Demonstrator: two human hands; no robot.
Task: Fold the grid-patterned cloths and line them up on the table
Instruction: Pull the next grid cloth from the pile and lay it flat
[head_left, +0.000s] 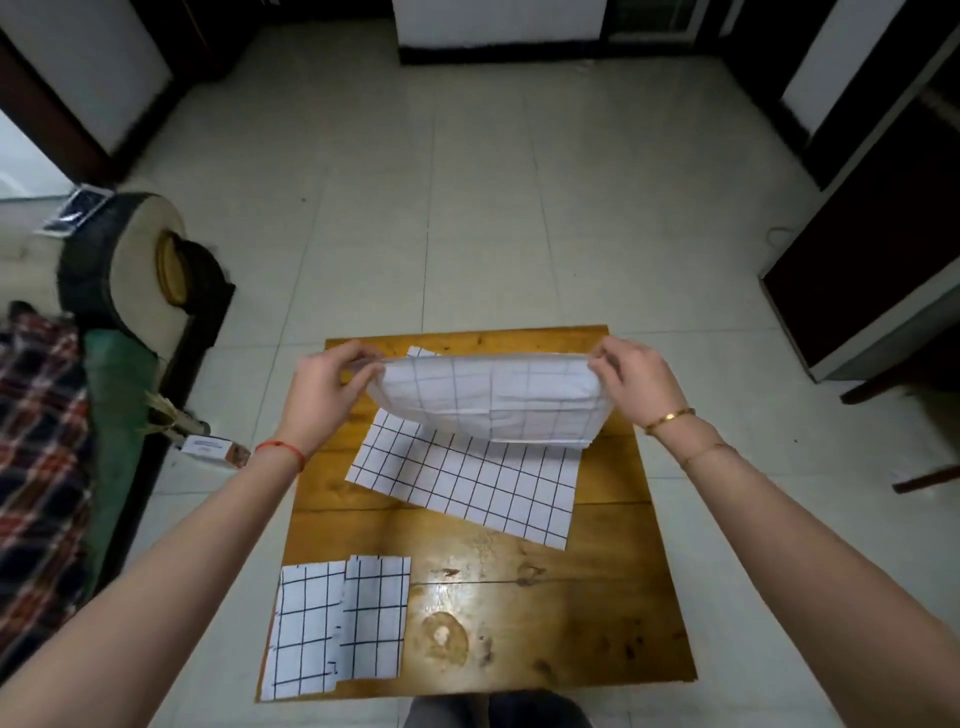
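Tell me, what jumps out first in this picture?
Two bare hands, left hand and right hand, hold a grid-patterned cloth up by its far corners above the far half of a wooden table. Beneath it an unfolded cloth lies flat and askew. Two folded cloths sit side by side at the near left corner.

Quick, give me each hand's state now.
Left hand: closed, pinching the left corner of the lifted cloth.
Right hand: closed, pinching its right corner.

Glossy stained wood table, matt grid cloths, perhaps papery, smooth floor tiles
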